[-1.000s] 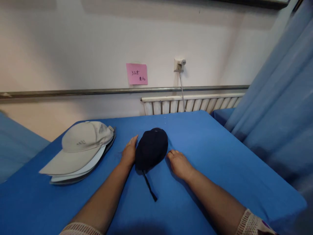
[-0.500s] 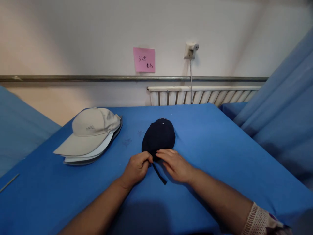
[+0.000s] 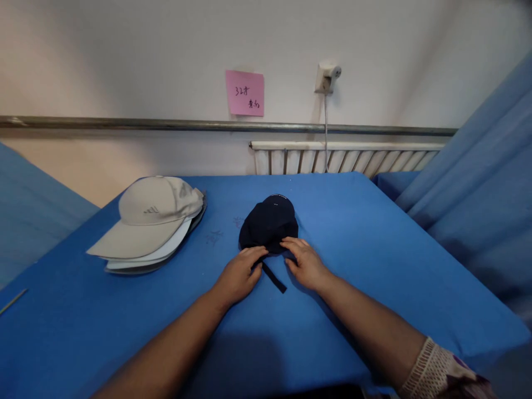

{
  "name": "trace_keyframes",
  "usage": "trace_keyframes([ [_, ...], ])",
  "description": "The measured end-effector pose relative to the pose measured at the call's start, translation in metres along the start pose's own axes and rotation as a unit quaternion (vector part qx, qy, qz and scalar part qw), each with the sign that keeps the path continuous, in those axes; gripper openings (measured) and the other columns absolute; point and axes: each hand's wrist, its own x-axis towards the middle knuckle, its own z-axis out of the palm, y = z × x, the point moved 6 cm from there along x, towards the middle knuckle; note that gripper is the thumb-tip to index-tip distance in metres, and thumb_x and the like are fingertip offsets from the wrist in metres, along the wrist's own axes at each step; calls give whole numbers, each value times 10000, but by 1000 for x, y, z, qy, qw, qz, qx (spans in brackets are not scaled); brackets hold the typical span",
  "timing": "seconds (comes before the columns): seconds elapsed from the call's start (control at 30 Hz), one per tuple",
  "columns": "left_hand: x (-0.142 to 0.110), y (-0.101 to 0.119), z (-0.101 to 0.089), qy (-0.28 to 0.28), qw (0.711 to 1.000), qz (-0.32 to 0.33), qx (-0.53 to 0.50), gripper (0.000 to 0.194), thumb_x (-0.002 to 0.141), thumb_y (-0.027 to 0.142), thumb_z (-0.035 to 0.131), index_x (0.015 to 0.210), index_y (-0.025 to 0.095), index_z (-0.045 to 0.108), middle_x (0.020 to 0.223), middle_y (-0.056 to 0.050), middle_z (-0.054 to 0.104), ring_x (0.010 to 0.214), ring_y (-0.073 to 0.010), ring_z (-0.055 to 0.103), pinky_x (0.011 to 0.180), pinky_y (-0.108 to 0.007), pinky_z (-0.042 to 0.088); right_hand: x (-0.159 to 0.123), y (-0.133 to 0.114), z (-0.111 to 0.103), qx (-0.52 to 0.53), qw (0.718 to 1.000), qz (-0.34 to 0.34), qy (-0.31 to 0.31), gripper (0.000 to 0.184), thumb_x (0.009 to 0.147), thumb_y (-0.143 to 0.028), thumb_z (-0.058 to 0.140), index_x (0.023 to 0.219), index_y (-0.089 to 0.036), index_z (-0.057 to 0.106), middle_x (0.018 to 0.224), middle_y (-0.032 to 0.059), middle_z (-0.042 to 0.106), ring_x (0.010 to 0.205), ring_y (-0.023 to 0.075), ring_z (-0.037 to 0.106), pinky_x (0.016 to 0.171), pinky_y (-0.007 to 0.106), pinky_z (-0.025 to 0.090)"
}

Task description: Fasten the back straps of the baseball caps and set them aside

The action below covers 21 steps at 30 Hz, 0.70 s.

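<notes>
A broad table or bed covered in blue cloth [image 3: 374, 249] fills the foreground, with a pale-blue fabric curtain [image 3: 477, 172] at right. Behind it is a white ribbed radiator [image 3: 307, 160]. At left lies a stack of brimmed caps; the topmost, a beige fabric cap [image 3: 145, 205], bears a mark of slanted dark bars. The black fabric cap [image 3: 268, 221] lies mid-table. At its near edge, the left hand [image 3: 239, 277] and right hand [image 3: 307, 266] touch the cloth, fingers partly bent, thumbs slightly apart from them; whether either pinches it cannot be told. A square pink paper note [image 3: 245, 94] on the wall reads "32" plus handwritten characters, not legible. A narrow black strap [image 3: 274, 278] trails from the black cap.
</notes>
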Motion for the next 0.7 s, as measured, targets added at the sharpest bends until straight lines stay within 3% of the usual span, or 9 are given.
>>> trace_keyframes([
  [0.2,18,-2,5,11,997,-81,7,249,856,264,600,1080,212,695,1009,-83,726,950,-255,636,863,-398,500,2,-7,-5,11,999,-16,27,402,859,-105,541,1237,-225,605,1294,101,595,1250,239,511,1070,495,416],
  [0.33,28,-6,9,25,994,-107,-12,139,851,268,600,906,208,712,890,-80,717,894,-255,631,798,-377,483,0,-19,-13,27,995,-65,66,350,873,-70,492,1149,-232,634,1174,82,649,1142,216,583,1010,452,472],
  [0.5,21,-3,8,32,987,-132,-89,170,872,356,567,905,208,644,765,-13,674,683,-170,635,633,-288,493,-4,-36,-17,70,991,-103,49,338,901,-64,452,1149,-226,615,1119,73,656,1048,181,626,924,363,528],
  [0.6,13,0,8,40,956,-189,-220,217,837,414,605,894,207,576,697,20,631,577,-143,605,534,-254,477,-5,-43,-18,84,991,-107,19,337,910,-92,473,1191,-236,590,1144,74,638,1050,184,623,916,357,533],
  [0.7,8,0,12,41,894,-259,-364,290,752,421,702,834,209,522,614,56,582,480,-113,544,474,-229,426,-6,-48,-18,75,990,-115,-12,358,897,-114,528,1231,-237,566,1202,81,599,1071,192,607,924,357,528],
])
